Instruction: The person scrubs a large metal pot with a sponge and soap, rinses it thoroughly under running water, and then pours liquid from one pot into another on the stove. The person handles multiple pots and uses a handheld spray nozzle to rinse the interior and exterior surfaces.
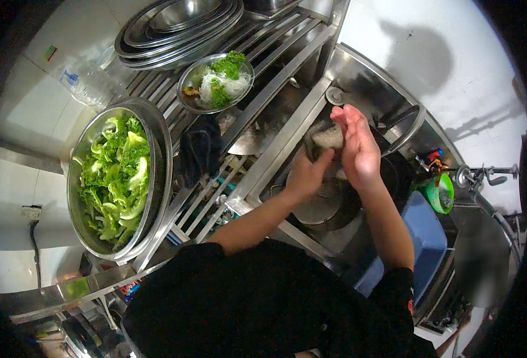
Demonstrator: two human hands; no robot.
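Somewhat blurred pad (pixel 328 138), beige-grey, at left hand (pixel 305 178)

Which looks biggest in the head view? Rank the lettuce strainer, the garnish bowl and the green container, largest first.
1. Lettuce strainer
2. Garnish bowl
3. Green container
Apparent size only; nearness may affect it.
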